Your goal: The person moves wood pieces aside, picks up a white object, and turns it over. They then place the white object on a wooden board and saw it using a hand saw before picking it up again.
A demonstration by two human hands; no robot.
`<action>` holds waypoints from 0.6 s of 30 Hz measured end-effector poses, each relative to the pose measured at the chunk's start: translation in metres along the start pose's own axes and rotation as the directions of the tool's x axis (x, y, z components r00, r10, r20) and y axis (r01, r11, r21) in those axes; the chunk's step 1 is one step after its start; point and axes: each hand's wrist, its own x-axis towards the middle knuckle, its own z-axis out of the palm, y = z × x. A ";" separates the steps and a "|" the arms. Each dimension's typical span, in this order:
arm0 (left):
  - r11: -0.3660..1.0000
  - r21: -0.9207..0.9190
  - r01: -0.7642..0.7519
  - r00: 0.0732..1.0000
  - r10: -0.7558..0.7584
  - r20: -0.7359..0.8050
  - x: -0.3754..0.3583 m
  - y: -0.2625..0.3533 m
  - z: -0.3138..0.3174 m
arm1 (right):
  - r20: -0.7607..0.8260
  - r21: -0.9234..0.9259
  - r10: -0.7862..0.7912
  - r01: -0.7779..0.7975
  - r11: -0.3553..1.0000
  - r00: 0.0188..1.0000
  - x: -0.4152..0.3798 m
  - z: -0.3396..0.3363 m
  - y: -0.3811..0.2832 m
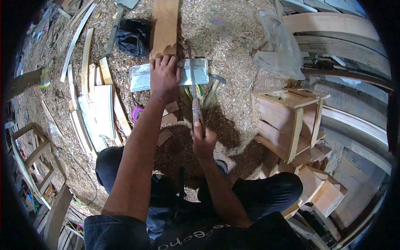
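My left hand [165, 77] presses down on the near end of a brown wooden board [165, 29], its fingers spread over the edge. Under that end lies a pale, whitish block [141, 78] set crosswise on the ground. My right hand [203, 141] is wrapped round the handle of a handsaw [193, 81]. The saw's narrow blade points away from me, crossing over the block just right of the board. A hammer [214, 86] lies right of the saw, its head beside the block's right end. A purple tape measure [136, 113] rests left of my left forearm.
A black plastic bag [133, 37] lies left of the board. Wood strips [104, 108] are piled at the left. Wooden frames [291, 121] stand at the right, below a clear plastic bag [280, 50]. Wood shavings cover the ground [233, 50].
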 end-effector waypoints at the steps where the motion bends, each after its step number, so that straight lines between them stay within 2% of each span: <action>1: 0.999 -0.025 0.023 1.000 -0.022 0.016 0.004 0.001 0.000 | 0.025 -0.089 -0.097 0.099 0.991 0.995 -0.004 -0.007 0.005; 3: 1.000 -0.026 0.011 1.000 -0.011 -0.017 0.005 0.003 0.000 | 0.004 -0.098 -0.058 0.058 0.994 0.998 -0.018 -0.012 0.002; 5: 0.999 -0.018 -0.034 0.997 0.033 -0.067 0.004 -0.001 0.002 | 0.025 -0.031 0.032 -0.031 0.999 0.999 -0.021 -0.014 -0.012; 8: 0.999 -0.033 -0.014 1.000 0.013 -0.028 0.005 -0.002 0.003 | 0.070 0.008 0.063 -0.063 0.998 0.996 -0.023 -0.006 0.043; 9: 0.999 -0.031 -0.005 1.000 0.004 -0.018 0.004 -0.003 0.001 | 0.075 0.008 0.065 -0.066 0.998 0.995 -0.025 -0.007 0.036; 11: 0.999 -0.039 0.009 1.000 -0.009 -0.012 0.002 -0.004 0.002 | 0.033 0.049 0.171 -0.172 0.984 0.985 -0.025 -0.010 0.004; 12: 0.998 -0.050 0.022 1.000 -0.023 -0.012 0.004 -0.003 0.003 | 0.030 0.050 0.162 -0.163 0.985 0.986 -0.023 -0.014 0.000; 14: 0.999 -0.043 0.019 1.000 -0.019 0.003 0.003 -0.001 0.002 | -0.013 -0.079 -0.058 0.056 0.995 0.998 -0.021 -0.022 -0.007; 18: 0.999 -0.010 0.034 0.999 -0.034 0.043 0.007 -0.002 -0.003 | -0.003 -0.045 -0.055 0.054 0.997 0.998 0.015 -0.005 -0.010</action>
